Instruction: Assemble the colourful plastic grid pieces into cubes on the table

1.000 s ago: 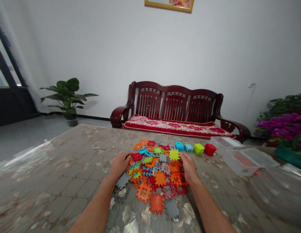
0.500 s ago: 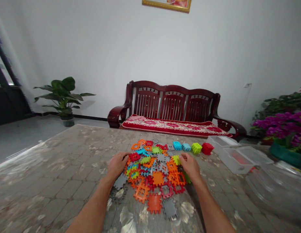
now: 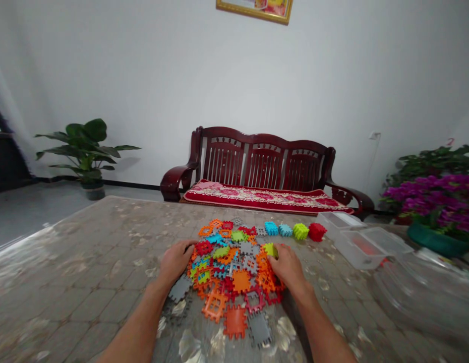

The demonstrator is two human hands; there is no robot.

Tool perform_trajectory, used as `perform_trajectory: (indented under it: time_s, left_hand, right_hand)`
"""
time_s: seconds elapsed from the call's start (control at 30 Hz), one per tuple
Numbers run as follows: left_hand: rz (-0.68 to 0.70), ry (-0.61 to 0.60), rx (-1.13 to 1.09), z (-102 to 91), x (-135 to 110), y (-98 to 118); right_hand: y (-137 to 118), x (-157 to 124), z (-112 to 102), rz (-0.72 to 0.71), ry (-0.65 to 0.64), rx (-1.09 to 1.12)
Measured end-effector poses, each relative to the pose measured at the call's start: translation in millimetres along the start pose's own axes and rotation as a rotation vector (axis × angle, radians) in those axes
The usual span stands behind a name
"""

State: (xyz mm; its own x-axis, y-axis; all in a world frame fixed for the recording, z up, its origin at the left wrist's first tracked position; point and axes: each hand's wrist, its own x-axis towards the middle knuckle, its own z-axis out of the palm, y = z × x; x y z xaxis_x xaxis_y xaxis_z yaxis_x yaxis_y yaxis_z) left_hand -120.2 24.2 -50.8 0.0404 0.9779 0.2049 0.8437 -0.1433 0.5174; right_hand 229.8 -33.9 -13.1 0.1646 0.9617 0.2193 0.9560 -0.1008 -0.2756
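A pile of flat plastic interlocking tiles with toothed edges (image 3: 241,281), in orange, red, grey, blue and yellow-green, is spread between my two hands. My left hand (image 3: 178,260) rests at the pile's left edge beside a red tile (image 3: 203,247), its fingers loosely bent and a gap showing by the thumb. I see nothing held in it. At the right edge, my right hand (image 3: 288,264) has its thumb and fingers closed on a yellow-green tile (image 3: 270,249). Part of that tile is hidden by the fingers. A grey tile (image 3: 180,288) lies below my left wrist.
Behind the pile stand stacked tiles: blue (image 3: 271,228), yellow-green (image 3: 300,231) and red (image 3: 316,232). Clear plastic boxes (image 3: 357,252) sit to the right, near a pot of purple flowers (image 3: 434,201). A wooden bench (image 3: 265,156) stands beyond the patterned tablecloth (image 3: 106,262).
The view has shifted slightly to the right. My right hand has moved in over the pile's right edge and its thumb now overlaps the yellow-green tile. My left hand stays beside the pile.
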Motion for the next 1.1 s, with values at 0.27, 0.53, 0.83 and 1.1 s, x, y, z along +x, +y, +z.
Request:
perform_trajectory:
  time_s: [0.27, 0.53, 0.83, 1.1]
  left_hand:
    - [0.008, 0.006, -0.006, -3.2, 1.7, 2.0]
    - [0.002, 0.004, -0.003, 0.7, 5.7, -3.5]
    - [-0.002, 0.012, -0.012, 3.7, 7.8, -9.3]
    - [-0.019, 0.026, -0.020, 1.6, 7.2, -6.6]
  right_hand:
    - [54.6, 46.2, -6.2, 0.074, 0.094, 0.444]
    - [130.9, 103.3, -24.0, 0.301, 0.240, 0.156]
    - [138.5, 124.1, -27.2, 0.301, 0.147, -0.072]
    - [134.1, 125.7, -25.0, 0.301, 0.127, -0.122]
